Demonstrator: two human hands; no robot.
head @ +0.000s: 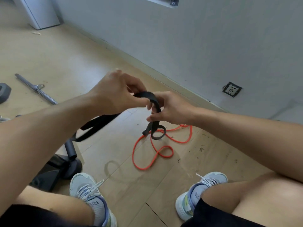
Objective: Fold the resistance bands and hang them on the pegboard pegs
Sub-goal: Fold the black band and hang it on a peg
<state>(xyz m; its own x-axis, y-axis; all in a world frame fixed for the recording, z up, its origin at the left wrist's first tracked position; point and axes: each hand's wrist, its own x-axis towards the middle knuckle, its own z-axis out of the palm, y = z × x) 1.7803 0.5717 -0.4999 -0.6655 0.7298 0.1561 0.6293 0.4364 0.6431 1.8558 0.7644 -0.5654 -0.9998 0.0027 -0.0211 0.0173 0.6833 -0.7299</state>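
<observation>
A black resistance band [155, 104] is held in the air between both hands above the wooden floor. My left hand [113, 94] grips one part of it, and a long doubled length trails down to the left under my forearm. My right hand [170, 110] pinches the band where it bends over, and a short looped end hangs below my fingers. An orange resistance band [152, 154] lies in loose loops on the floor just beneath the hands. No pegboard pegs are in view.
A steel bar [35, 88] and a dark weight [5, 94] lie on the floor at left. A black equipment base [70, 163] stands by my left shoe. The grey wall [196, 38] with a socket [232, 89] runs along the right.
</observation>
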